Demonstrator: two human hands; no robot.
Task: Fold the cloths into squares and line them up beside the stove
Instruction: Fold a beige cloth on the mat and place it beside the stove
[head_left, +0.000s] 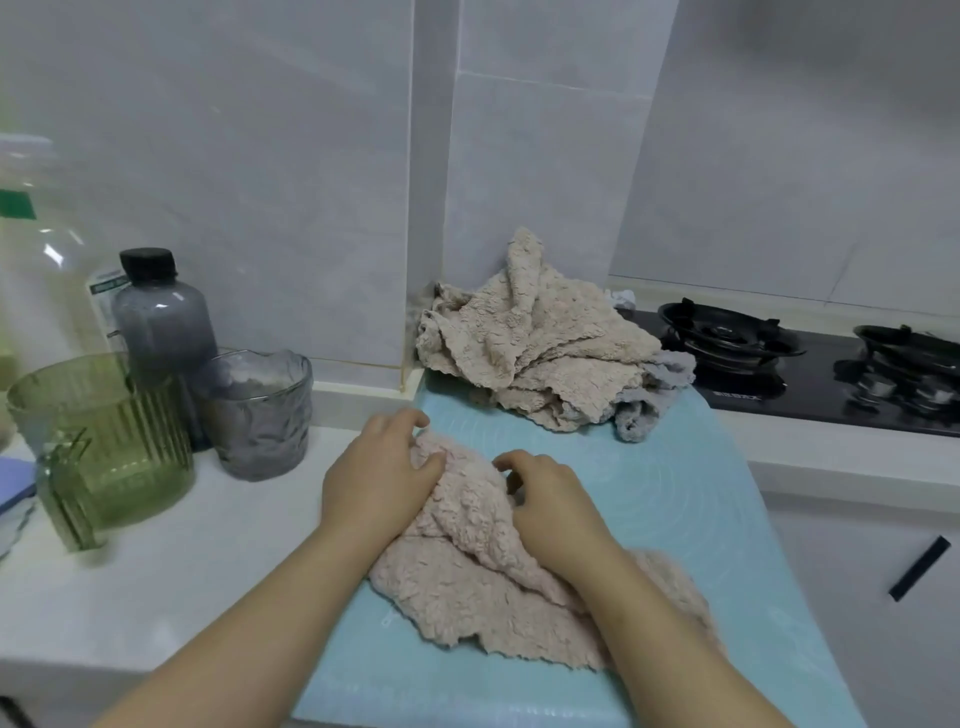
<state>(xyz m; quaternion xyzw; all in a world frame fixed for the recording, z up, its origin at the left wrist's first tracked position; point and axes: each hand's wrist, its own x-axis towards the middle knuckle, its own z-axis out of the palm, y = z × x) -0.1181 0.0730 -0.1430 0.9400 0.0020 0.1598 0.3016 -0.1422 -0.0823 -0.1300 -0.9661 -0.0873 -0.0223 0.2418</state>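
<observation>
A fluffy pink cloth (467, 587) lies crumpled on the light blue mat (691, 499) in front of me. My left hand (379, 473) grips its far left edge, fingers pressed into the fabric. My right hand (550, 504) pinches the cloth's top fold just to the right. Behind them, against the tiled wall, sits a heap of beige cloths (535, 343) with a grey cloth (654, 395) under its right side. The black gas stove (810, 374) lies to the right of the heap.
On the white counter at left stand a green ribbed jug (104, 441), a grey textured glass (260, 410), a dark-capped grey bottle (161, 322) and a large clear bottle (36, 249). A white cabinet with a black handle (917, 569) is lower right.
</observation>
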